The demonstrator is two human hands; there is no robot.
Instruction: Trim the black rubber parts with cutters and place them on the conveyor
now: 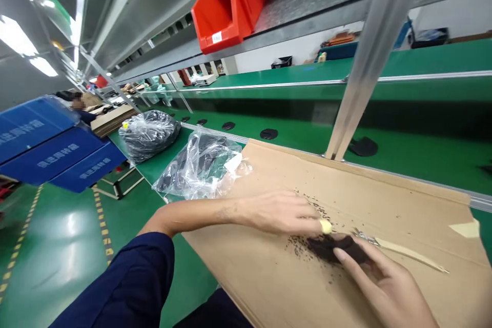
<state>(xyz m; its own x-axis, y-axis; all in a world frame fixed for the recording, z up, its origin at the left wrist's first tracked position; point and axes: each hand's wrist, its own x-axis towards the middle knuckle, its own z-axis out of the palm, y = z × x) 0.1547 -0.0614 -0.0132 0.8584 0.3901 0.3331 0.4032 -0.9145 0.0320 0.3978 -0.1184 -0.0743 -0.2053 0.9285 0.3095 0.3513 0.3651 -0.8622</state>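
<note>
My right hand [388,277] grips a soft-looking black piece [326,250] between thumb and fingers, low over the cardboard sheet [265,271]. Just above its upper edge is my left hand [282,212], slightly blurred, fingers drawn together. One fingertip wears a yellow cover [326,226]. Whatever the left fingers may pinch is too small or hidden to make out. Many tiny black bits [298,246] are scattered on the cardboard around the piece. Beside my right hand lies a slim tool with a metal end and a cream-coloured handle [413,254].
Clear plastic bags of black parts [148,136] [203,161] sit left of the cardboard. Flat black pieces [269,134] lie along the green surface behind. A metal post [359,66] rises at the cardboard's back edge. Overhead hangs a red bin [232,5]; blue boxes [57,148] stand left.
</note>
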